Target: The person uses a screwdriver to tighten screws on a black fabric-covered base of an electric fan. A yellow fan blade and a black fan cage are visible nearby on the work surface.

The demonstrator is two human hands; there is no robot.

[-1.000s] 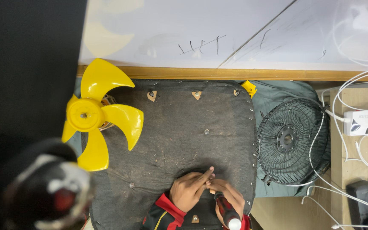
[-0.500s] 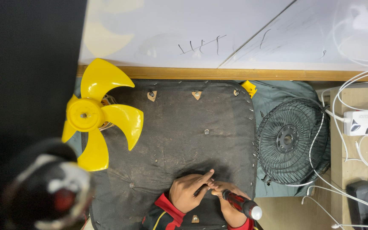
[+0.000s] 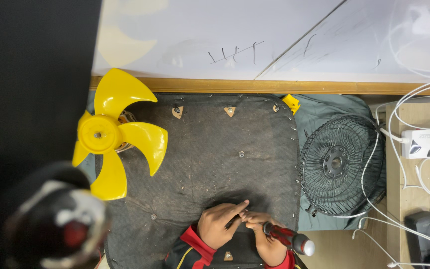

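Observation:
My right hand (image 3: 266,238) grips a screwdriver with a red and black handle (image 3: 288,238), its tip pointing left toward my other hand. My left hand (image 3: 220,223) rests on the dark fabric-covered board (image 3: 210,159), fingers extended and touching the screwdriver's tip area near the board's lower edge. What sits under the fingertips is hidden. A screw (image 3: 241,154) shows at the board's middle, and small triangular brackets (image 3: 177,111) line its far edge.
A yellow fan blade assembly (image 3: 110,134) lies at the board's left. A black wire fan guard (image 3: 338,164) lies at the right on grey cloth. White cables and a power strip (image 3: 424,143) are at far right. A blurred dark object (image 3: 55,224) sits bottom left.
The screwdriver handle has swung from pointing down to pointing right and low, out past my right wrist. Both hands stay together at the board's lower edge.

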